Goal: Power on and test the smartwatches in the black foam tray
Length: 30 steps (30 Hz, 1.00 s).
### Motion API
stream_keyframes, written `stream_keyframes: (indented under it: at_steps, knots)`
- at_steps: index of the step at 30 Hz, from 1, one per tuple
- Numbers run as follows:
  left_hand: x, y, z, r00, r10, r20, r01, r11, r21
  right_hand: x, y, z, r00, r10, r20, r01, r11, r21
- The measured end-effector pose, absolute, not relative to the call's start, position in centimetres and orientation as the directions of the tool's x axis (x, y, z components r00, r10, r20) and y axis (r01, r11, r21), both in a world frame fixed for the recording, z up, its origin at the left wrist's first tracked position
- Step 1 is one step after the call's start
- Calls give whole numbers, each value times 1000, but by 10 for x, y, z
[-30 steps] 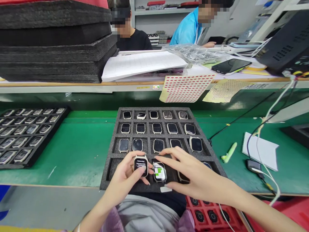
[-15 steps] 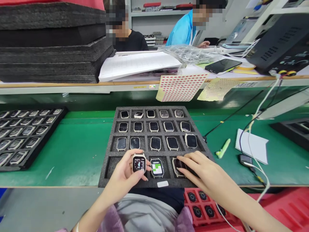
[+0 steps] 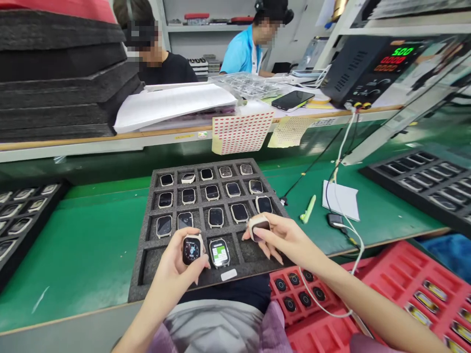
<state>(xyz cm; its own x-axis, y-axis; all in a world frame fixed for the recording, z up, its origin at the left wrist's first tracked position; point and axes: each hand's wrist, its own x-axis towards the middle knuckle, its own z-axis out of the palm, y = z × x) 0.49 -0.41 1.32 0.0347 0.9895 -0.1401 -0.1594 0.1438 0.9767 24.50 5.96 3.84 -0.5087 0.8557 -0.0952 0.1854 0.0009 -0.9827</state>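
Note:
Between the fingers and thumb of my left hand (image 3: pixel 184 260) is a smartwatch (image 3: pixel 192 249) without a strap, its screen lit with a dial. My right hand (image 3: pixel 281 235) grips another pale-framed smartwatch (image 3: pixel 259 229), dark-screened and tilted, above the front right of a black foam tray (image 3: pixel 228 289). A third watch (image 3: pixel 220 253) with a green and white screen lies in the tray's front row, beside my left fingertips. Behind it, several dark-screened watches (image 3: pixel 215 216) sit in rows of square pockets.
More watch trays stand at the left (image 3: pixel 25 230) and right (image 3: pixel 434 181). A power supply (image 3: pixel 371 73) with lit digits and a phone (image 3: pixel 292 100) sit on the shelf. A white cable (image 3: pixel 346 225) hangs at the right. Red trays (image 3: pixel 390 289) lie below the table edge. Two people sit opposite.
My right hand has lifted a watch out of its front-row pocket and raised it. The left hand still holds its watch, whose screen now shows a different picture. The view has swung right.

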Motion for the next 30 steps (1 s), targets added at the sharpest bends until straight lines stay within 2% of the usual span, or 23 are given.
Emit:
stream_keyframes:
  at_steps: [4,8,14,21,30]
  knots:
    - [17,-3,12,30,990,-134,-117,137,984,237,66,34,-645,752,-133,-121,-272,-955]
    - [20,-1,4,12,989,-145,-61,145,988,234,68,29,-693,719,-53,-300,-354,-886]
    - [19,-3,-2,12,984,-179,-47,179,983,238,64,21,-680,732,-50,-309,-348,-885]
    - [24,-6,2,-20,974,-226,-48,225,973,238,53,15,-638,768,-47,-396,-380,-836]
    - [23,-7,5,-6,975,-223,-41,223,974,238,50,15,-623,782,-1,-436,-349,-830]
